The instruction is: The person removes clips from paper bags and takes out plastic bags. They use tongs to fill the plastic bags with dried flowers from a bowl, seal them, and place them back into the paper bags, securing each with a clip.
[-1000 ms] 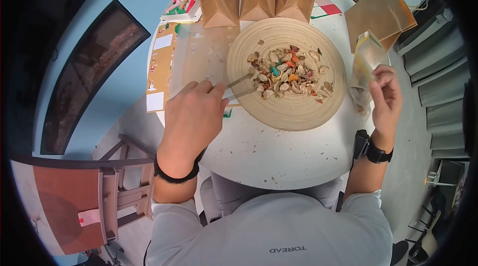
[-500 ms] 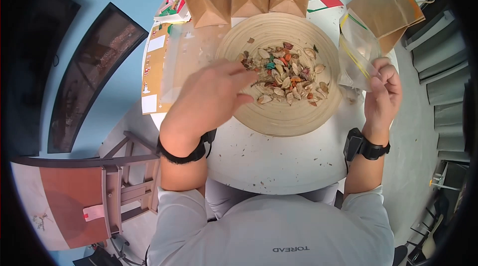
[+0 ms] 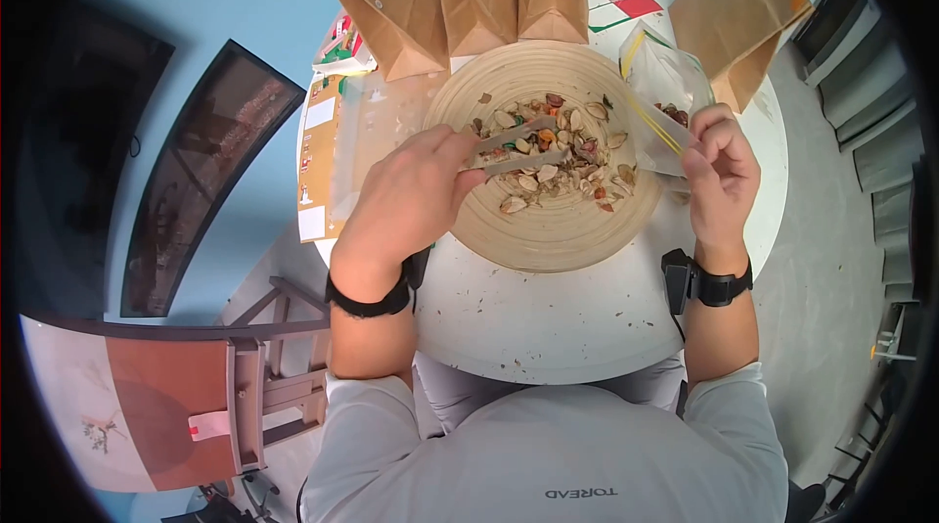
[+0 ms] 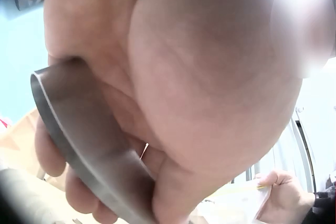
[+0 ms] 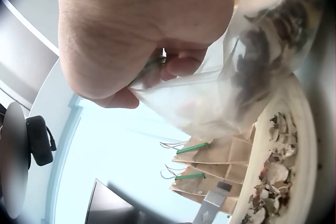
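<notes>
My left hand [image 3: 411, 185] holds a pair of metal tongs [image 4: 89, 124] over a round wooden plate [image 3: 548, 254]. The two tong arms stand apart, their tips among the potpourri [image 3: 587, 146], a heap of dried petals and pods with some orange and green pieces. At the plate's right side, my right hand [image 3: 724, 171] pinches the edge of a clear zip bag [image 3: 665, 68] with a yellow seal strip. Dark dried pieces [image 5: 252, 71] lie inside the bag in the right wrist view. The bag's mouth gapes beside the plate's rim.
Several brown paper bags [image 3: 391, 14] with green strips stand behind the plate; another paper bag [image 3: 734, 14] stands at the right. A translucent sheet [image 3: 377, 122] lies over a printed brown card [image 3: 315, 161] at the left. Crumbs dot the white table [image 3: 548, 327] in front.
My left hand has moved right with the tongs, from the plate's left edge into the heap. My right hand has brought the zip bag left, closer to the plate.
</notes>
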Available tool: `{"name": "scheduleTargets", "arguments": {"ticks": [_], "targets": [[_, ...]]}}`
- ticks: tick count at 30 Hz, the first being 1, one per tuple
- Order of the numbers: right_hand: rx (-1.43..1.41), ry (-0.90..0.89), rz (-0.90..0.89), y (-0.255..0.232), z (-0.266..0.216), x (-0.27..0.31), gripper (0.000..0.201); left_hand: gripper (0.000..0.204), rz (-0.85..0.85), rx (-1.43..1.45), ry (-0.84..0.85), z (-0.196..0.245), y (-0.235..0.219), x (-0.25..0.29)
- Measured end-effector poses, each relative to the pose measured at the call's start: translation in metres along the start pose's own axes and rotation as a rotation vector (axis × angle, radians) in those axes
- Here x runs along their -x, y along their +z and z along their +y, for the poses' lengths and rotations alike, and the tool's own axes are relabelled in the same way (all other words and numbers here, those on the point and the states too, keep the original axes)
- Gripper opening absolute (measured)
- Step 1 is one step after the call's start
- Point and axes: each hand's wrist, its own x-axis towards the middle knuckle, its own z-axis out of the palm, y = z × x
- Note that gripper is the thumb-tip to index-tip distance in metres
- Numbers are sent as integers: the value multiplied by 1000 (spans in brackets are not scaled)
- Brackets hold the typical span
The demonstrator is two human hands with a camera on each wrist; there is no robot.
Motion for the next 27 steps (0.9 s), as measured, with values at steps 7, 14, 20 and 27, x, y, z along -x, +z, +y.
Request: {"name": "scheduleTargets", "arguments": {"ticks": [7, 14, 20, 27], "targets": [[-23, -22, 0, 2, -2, 0, 20, 38, -214, -82, 202, -7, -12, 12], [149, -162, -188, -4, -7, -6, 20, 36, -169, -242, 69, -22, 10, -12], [324, -176, -248, -10, -10, -6, 26, 32, -113, -153, 134, -34, 19, -23], [395, -182, -212, -8, -14, -7, 25, 28, -37, -188, 156, -21, 28, -20]]}}
